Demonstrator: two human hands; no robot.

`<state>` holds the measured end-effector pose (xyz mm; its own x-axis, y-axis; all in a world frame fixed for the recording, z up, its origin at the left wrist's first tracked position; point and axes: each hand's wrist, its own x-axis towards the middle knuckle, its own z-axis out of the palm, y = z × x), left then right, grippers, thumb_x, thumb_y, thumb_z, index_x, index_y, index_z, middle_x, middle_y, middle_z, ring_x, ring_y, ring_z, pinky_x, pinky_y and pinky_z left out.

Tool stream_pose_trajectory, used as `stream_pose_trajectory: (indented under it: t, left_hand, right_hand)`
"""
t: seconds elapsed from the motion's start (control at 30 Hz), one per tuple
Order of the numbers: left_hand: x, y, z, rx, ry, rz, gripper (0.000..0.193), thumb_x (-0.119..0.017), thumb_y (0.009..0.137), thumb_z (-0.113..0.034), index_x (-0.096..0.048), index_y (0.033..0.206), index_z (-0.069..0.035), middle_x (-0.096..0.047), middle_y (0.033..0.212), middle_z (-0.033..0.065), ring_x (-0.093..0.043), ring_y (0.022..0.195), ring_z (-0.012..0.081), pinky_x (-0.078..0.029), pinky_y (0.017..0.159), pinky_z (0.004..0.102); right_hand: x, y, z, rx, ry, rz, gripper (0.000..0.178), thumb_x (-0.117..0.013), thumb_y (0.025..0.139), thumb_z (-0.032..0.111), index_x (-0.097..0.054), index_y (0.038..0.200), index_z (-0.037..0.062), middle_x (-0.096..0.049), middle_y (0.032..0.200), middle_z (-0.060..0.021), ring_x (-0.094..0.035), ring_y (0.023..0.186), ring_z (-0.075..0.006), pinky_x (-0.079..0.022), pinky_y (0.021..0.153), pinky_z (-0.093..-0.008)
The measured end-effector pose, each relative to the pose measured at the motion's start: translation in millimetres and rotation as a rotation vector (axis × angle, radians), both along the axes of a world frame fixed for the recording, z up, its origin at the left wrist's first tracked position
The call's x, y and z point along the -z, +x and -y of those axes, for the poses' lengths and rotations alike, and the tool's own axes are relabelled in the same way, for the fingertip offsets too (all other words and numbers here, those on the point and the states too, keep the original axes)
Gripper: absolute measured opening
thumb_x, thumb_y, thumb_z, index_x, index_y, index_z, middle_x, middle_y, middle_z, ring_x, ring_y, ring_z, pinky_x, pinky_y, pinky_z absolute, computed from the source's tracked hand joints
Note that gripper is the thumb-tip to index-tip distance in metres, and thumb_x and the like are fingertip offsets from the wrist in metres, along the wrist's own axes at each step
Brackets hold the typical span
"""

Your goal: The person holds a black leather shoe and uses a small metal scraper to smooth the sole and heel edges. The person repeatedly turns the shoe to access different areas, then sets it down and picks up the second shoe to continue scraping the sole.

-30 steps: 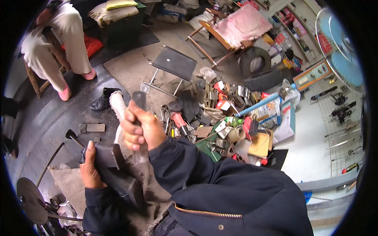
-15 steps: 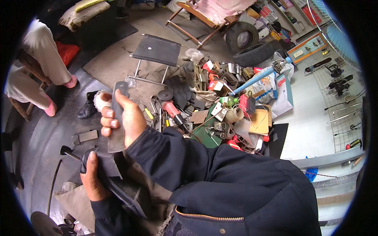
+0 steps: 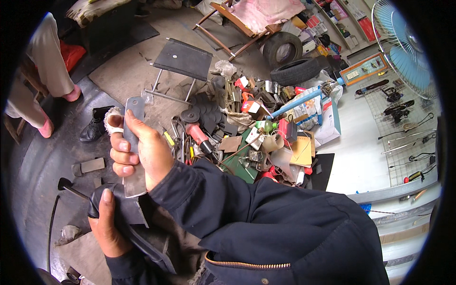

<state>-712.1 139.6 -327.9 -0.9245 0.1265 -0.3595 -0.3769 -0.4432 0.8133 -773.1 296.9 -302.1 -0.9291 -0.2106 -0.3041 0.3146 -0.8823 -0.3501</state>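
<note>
My right hand [image 3: 154, 154] is closed round a flat steel knife blade [image 3: 135, 183], held nearly upright with a hole in its upper end. White wrapping [image 3: 113, 118] covers one finger of that hand. The blade's lower edge overlaps a dark flat piece [image 3: 135, 213] on a black shoe [image 3: 156, 251]; whether it touches cannot be told. My left hand [image 3: 110, 228] grips the shoe, thumb up along its end, with the other fingers hidden beneath. A cloth [image 3: 83, 251] lies under the left forearm.
Right of my hands is a heap of tools and scraps, with a red angle grinder [image 3: 197, 135] nearest. A black boot [image 3: 92, 126] and a folding stool [image 3: 183, 59] stand beyond. A person's legs [image 3: 52, 57] are at the far left, a blue fan [image 3: 406, 42] at the right.
The knife has come down so that its lower edge overlaps the dark piece. The shoe has turned slightly in my left hand, showing more of its black end. The view has shifted a little.
</note>
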Motion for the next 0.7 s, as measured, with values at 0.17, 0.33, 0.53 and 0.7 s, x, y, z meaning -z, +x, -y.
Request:
stream_pose_trajectory:
  t: [0.17, 0.33, 0.53, 0.7]
  left_hand:
    - [-3.2, -0.7, -0.4, 0.012, -0.017, 0.005, 0.037, -0.066, 0.091, -0.031, -0.058, 0.114, -0.003, -0.062, 0.102, 0.0034, -0.058, 0.091, 0.0130, -0.045, 0.084, 0.0264]
    - [-16.0, -2.5, -9.0, -0.024, 0.012, 0.022, 0.031, -0.067, 0.090, -0.028, -0.059, 0.106, -0.004, -0.061, 0.096, 0.0022, -0.056, 0.085, 0.0118, -0.044, 0.080, 0.0260]
    - [-27.3, -2.5, -16.9, -0.103, -0.004, 0.073, 0.019, -0.066, 0.090, -0.022, -0.060, 0.092, -0.004, -0.059, 0.085, 0.0002, -0.053, 0.076, 0.0096, -0.042, 0.073, 0.0240]
    - [-28.0, -2.3, -17.3, -0.118, 0.004, 0.054, 0.019, -0.066, 0.090, -0.021, -0.059, 0.092, -0.003, -0.060, 0.085, 0.0004, -0.053, 0.076, 0.0096, -0.043, 0.073, 0.0243]
  right_hand:
    - [3.5, -0.1, -0.9, 0.011, 0.014, -0.014, 0.033, -0.046, 0.101, 0.046, -0.053, 0.110, 0.0150, -0.041, 0.066, 0.0049, -0.033, 0.048, -0.0055, -0.032, 0.046, -0.0238]
    - [3.7, 0.2, -2.2, 0.018, 0.014, -0.035, 0.033, -0.045, 0.102, 0.046, -0.053, 0.110, 0.0150, -0.039, 0.065, 0.0050, -0.032, 0.048, -0.0057, -0.031, 0.045, -0.0235]
    - [2.3, -0.2, -1.9, 0.011, 0.022, -0.052, 0.033, -0.044, 0.102, 0.045, -0.053, 0.111, 0.0144, -0.038, 0.065, 0.0047, -0.031, 0.047, -0.0059, -0.030, 0.045, -0.0238]
    - [1.8, 0.5, -3.0, -0.005, 0.018, -0.089, 0.033, -0.041, 0.104, 0.044, -0.052, 0.111, 0.0129, -0.037, 0.067, 0.0035, -0.031, 0.049, -0.0062, -0.031, 0.046, -0.0229]
